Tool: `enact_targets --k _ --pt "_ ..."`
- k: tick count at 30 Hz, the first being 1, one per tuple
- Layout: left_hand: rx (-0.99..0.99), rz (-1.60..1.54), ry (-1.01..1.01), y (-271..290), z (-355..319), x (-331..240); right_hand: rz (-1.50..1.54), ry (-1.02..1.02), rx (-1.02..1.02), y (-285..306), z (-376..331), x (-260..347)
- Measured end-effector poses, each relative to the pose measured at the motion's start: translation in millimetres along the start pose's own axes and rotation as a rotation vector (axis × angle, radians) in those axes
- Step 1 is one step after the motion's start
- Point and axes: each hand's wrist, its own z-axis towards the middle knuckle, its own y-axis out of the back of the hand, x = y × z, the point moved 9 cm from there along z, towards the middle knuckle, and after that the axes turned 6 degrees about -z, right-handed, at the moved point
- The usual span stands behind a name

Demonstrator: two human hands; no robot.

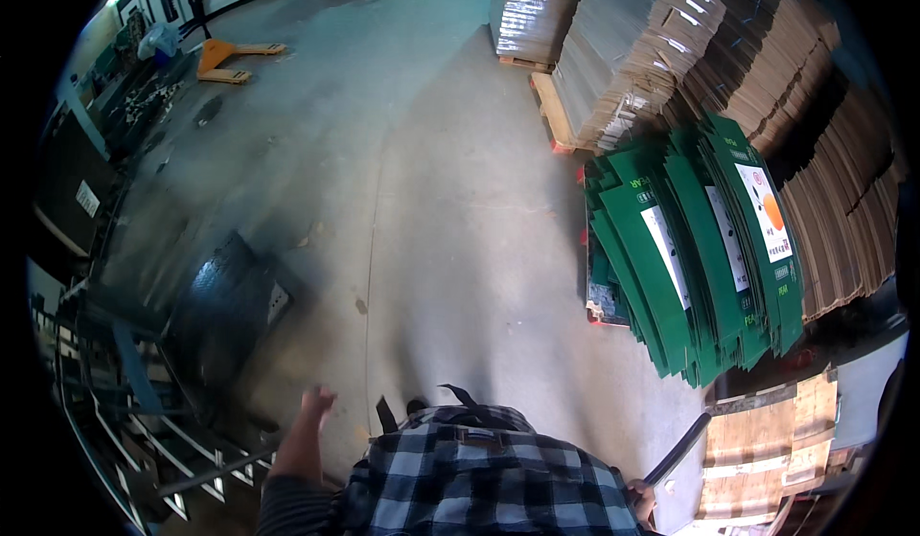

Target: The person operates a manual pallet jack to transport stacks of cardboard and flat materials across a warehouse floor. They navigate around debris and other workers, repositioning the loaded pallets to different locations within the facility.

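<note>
Our left hand (314, 404) hangs open and empty above the concrete floor (431, 201). Our right hand (640, 498) closes around a dark bar (677, 450), whose long axis slants up and rightward from that hand toward the green flattened cartons (690, 249) ahead-right.

Wearer: blue, black & white plaid flannel shirt (489, 478); dark ribbed cuff at left hand (314, 408); bare right hand (640, 498); black strap ends at front.
</note>
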Motion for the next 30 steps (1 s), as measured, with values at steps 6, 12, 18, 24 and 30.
enact_targets --k 6,12,18,24,30 --pt "0.391 0.209 -0.710 -105.4 85.5 -450.5 -0.080 -0.183 -0.412 -185.3 -23.8 67.7" --pt "0.832 0.261 -1.122 -232.7 114.0 -515.5 -0.099 -0.226 -0.524 -299.8 35.4 82.4" --pt "0.896 0.884 -0.457 -152.6 332.0 -339.1 -0.230 -0.307 -0.673 -402.5 90.2 64.9" --pt "0.404 1.074 0.257 104.1 532.6 -352.0 -0.381 -0.423 -0.770 -483.6 122.6 32.8" --pt "0.425 0.872 -0.270 87.0 716.4 -462.0 -0.448 -0.493 -0.760 -570.5 101.4 5.7"
